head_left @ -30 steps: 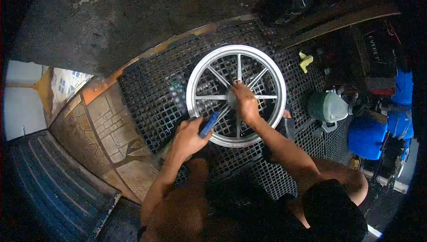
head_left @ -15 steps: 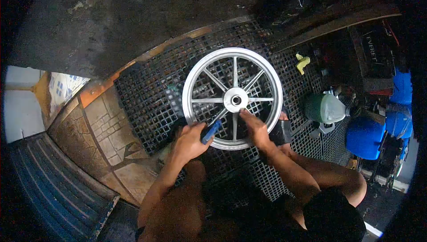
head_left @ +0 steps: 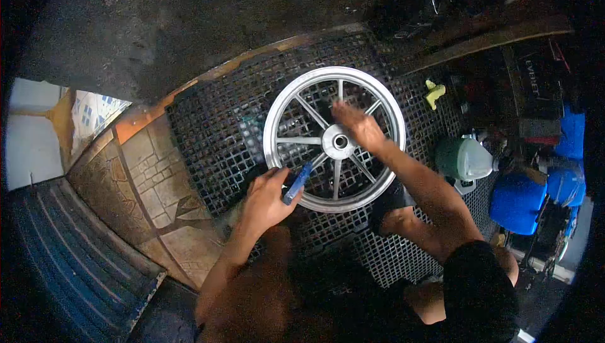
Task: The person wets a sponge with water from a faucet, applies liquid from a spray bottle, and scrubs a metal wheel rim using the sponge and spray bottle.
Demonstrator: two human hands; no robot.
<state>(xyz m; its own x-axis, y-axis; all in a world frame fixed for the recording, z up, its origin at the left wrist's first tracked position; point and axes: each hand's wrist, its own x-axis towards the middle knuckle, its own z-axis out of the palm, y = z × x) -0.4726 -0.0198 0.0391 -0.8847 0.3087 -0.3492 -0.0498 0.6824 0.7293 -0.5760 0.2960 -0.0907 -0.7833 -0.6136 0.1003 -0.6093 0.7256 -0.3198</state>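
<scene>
A silver spoked wheel [head_left: 271, 135] lies flat on the black grid mat, its round hub [head_left: 338, 149] facing up. My left hand [head_left: 268, 198] is at the wheel's lower left rim, its fingers closed around a blue-handled tool [head_left: 299, 183]. The handle points up toward the hub along a spoke; the tool's working end is too unclear to name. My right hand [head_left: 360, 127] is over the wheel just above the hub, fingers stretched out toward the upper spokes and somewhat blurred. Nothing shows in it. Whether it touches the metal I cannot tell.
A yellow piece [head_left: 435, 94] lies on the grid mat [head_left: 214, 129] right of the wheel. Farther right stand a greenish translucent jug [head_left: 469, 159], a blue container [head_left: 518, 201] and a dark box [head_left: 535, 78]. Stone-patterned tiles [head_left: 151, 179] and a ridged blue panel [head_left: 69, 261] are at left.
My right hand has moved up from the wheel's lower spokes to above the hub. My left hand keeps the blue-handled tool near the same rim spot. The view has shifted slightly.
</scene>
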